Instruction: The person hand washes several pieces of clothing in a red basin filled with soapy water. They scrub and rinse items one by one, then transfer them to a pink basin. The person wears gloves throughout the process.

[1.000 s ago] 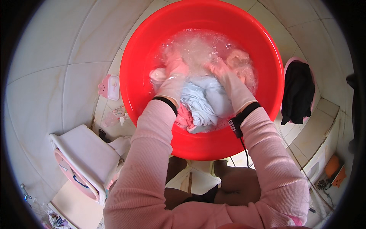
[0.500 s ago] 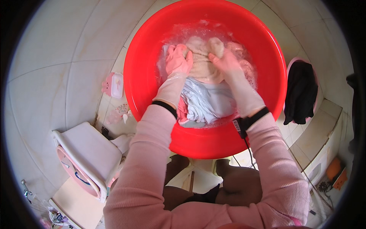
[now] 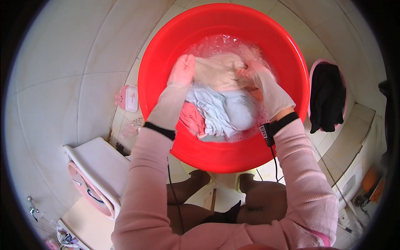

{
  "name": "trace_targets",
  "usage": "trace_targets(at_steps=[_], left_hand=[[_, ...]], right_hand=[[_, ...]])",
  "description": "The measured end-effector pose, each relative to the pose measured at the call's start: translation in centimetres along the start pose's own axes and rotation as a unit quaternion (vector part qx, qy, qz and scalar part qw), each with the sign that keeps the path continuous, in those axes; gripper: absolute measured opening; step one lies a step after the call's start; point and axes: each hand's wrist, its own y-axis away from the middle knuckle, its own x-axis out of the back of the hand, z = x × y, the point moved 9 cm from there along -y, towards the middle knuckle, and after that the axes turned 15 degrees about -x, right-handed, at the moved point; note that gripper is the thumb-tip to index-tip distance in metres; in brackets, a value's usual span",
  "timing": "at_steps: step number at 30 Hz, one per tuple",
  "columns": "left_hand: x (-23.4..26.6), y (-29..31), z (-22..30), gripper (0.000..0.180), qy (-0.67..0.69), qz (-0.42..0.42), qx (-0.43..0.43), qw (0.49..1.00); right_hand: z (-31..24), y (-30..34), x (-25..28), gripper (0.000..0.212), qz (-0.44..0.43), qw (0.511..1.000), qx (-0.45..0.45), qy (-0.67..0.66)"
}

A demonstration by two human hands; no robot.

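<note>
Soapy water and wet laundry lie in a big red basin (image 3: 287, 54) in front of me. My left hand (image 3: 183, 70), in a pink and white rubber glove, is closed on the left edge of a cream fuzzy cloth (image 3: 221, 73). On the cloth's right part, my right hand (image 3: 255, 70), gloved alike, has its fingers bent into the fabric. The cloth is spread between both hands; its exact kind is unclear. Below it, nearer to me, are a light blue garment (image 3: 237, 110) and a coral-pink cloth (image 3: 193, 117), both half in the suds.
Right of the basin, a black garment (image 3: 328, 98) lies in a smaller pink tub (image 3: 345, 109). At left are a pink and white soap dish (image 3: 131, 98) by the tiled wall and a white plastic stool (image 3: 98, 160). Thin cables hang from my wrist bands.
My left hand has moved left and closed on the cloth's edge. My right hand has shifted slightly right. The cream cloth, bunched before, is now stretched wider between them.
</note>
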Motion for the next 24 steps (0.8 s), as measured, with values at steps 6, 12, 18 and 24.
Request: trace_targets(at_steps=[6,12,18,24], left_hand=[[4.1,0.1,20.0,0.028,0.364,0.070,-0.183,0.911],[8.1,1.4,28.4,0.039,0.454,0.055,-0.158,0.875],[11.0,1.8,17.2,0.032,0.150,0.162,-0.200,0.955],[-0.9,0.1,5.1,0.059,-0.426,-0.097,-0.053,0.898]], right_hand=[[-10.2,8.5,4.4,0.092,0.132,0.920,0.366,-0.049],[-15.9,8.9,2.9,0.056,-0.260,0.798,0.263,-0.475],[-9.4,7.7,9.3,0.046,0.027,0.877,0.115,-0.466],[-7.6,3.3,5.2,0.054,0.230,0.972,0.032,-0.042]])
